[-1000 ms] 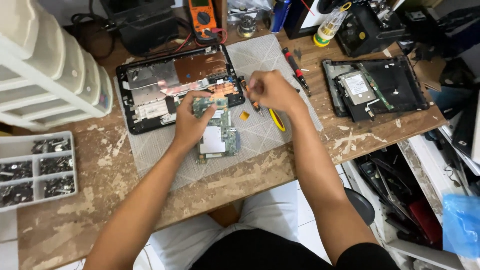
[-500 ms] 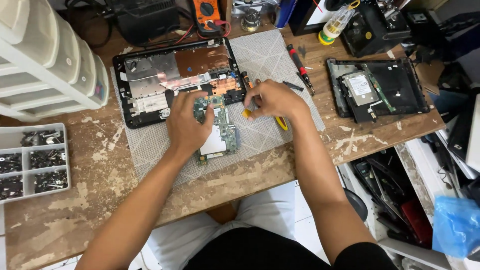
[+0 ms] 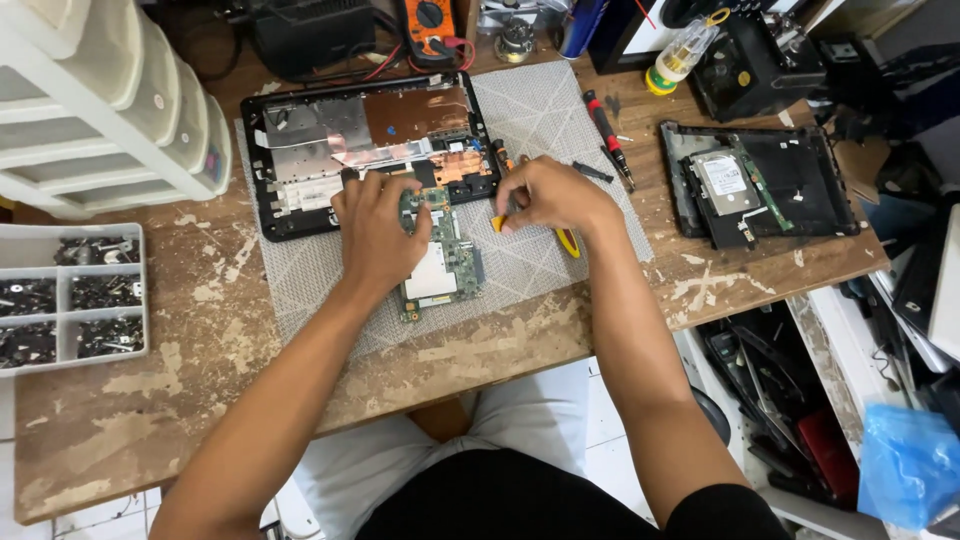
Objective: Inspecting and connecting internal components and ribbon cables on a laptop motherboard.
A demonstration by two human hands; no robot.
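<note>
A worn wooden desk (image 3: 150,420) is carrying a grey patterned mat (image 3: 560,120). At the mat's far edge an opened black laptop base (image 3: 300,160) is lying, and just in front of it a green circuit board (image 3: 440,265) is resting flat on the mat. The left hand (image 3: 375,235) is pressing down on the board's left side, fingers spread and not clenched. The right hand (image 3: 545,195) is pinching a small yellow-handled tool (image 3: 500,222) just beside the board's right edge. A second black casing (image 3: 790,175) is sitting well apart on the right.
</note>
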